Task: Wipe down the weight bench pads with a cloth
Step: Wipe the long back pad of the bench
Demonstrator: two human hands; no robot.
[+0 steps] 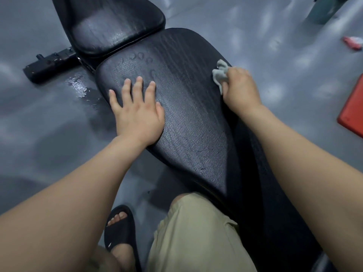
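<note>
Bracing my left hand point(137, 112) flat, fingers spread, near the bench pad's point(196, 122) left edge, I clutched the bunched cloth point(219, 75) in my right hand point(240, 89) against the right edge to wipe it.

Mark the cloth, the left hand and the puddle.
cloth point(219, 74), head view, bunched free end
left hand point(137, 112), head view, back of the hand
puddle point(79, 86), head view, middle of the wet shine

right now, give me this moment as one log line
left hand flat on long pad | right hand gripping cloth at pad's right edge | puddle on floor
</note>
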